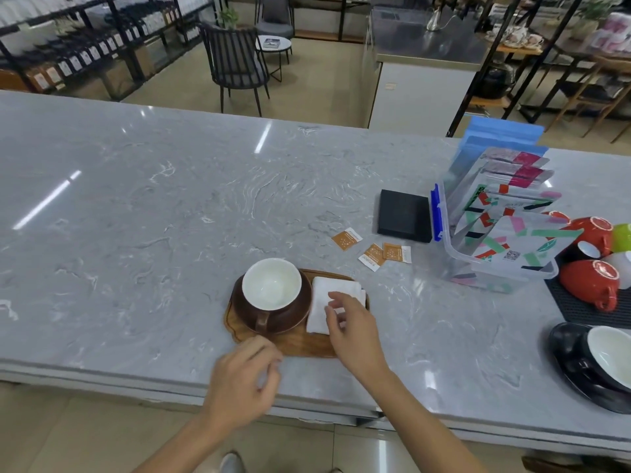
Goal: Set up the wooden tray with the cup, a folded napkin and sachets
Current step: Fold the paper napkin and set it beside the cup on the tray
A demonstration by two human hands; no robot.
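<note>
A wooden tray [300, 346] lies near the counter's front edge. On its left half stands a brown cup [272, 288] with a white inside, on a brown saucer [300, 314]. A folded white napkin [333, 290] lies on the tray's right half. My right hand [351, 322] rests over the napkin's near part, fingers spread and touching it. My left hand [244, 380] hovers at the tray's front left corner, fingers loosely curled, holding nothing visible. Three orange-and-white sachets [346, 238] [372, 257] [396, 252] lie on the counter beyond the tray, to its right.
A black box [404, 215] lies behind the sachets. A clear plastic bin [485, 268] of packets stands to the right. Red cups [589, 279] sit on a black mat [580, 312], and a black cup [604, 356] at far right. The grey marble counter [153, 216] stretches left.
</note>
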